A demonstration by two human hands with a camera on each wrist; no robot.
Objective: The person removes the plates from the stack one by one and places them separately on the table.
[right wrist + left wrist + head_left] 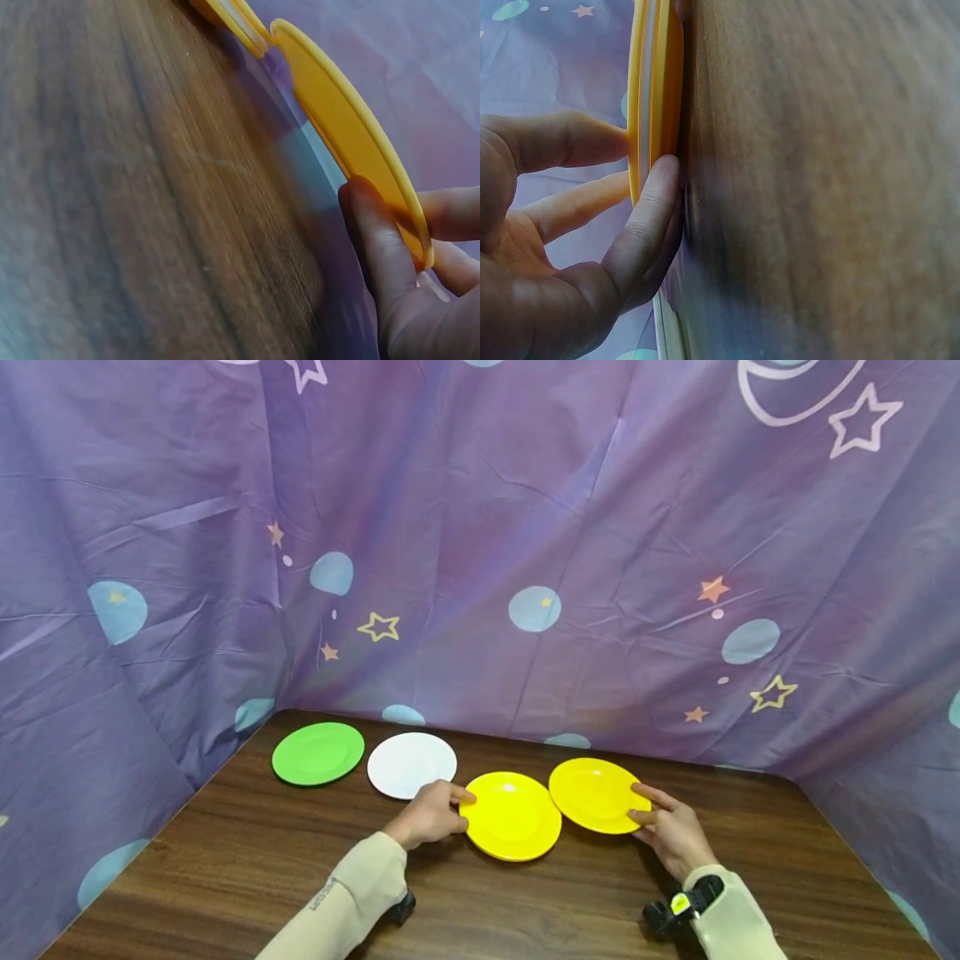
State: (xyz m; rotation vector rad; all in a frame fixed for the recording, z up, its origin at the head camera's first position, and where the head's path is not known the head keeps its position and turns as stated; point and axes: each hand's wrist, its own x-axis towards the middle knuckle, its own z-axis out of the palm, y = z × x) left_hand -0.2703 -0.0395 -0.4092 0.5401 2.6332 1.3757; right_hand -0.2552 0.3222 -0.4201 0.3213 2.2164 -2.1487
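In the head view, my left hand [431, 815] pinches the left edge of a round yellow plate [512, 818]. From the left wrist view, this is a stack: a white layer [646, 90] shows between yellow rims, close to the table surface. My right hand [675, 837] grips the right edge of another yellow plate [596, 795]. In the right wrist view this plate [345, 105] is tilted and raised off the table, with fingers on both its faces. The two yellow rims come close together or touch; I cannot tell which.
A white plate [411, 764] lies just behind my left hand, and a green plate [318, 753] lies farther left. All are on a dark wooden table [525, 914]. A purple cloth [465, 543] with stars and moons hangs along the back and sides.
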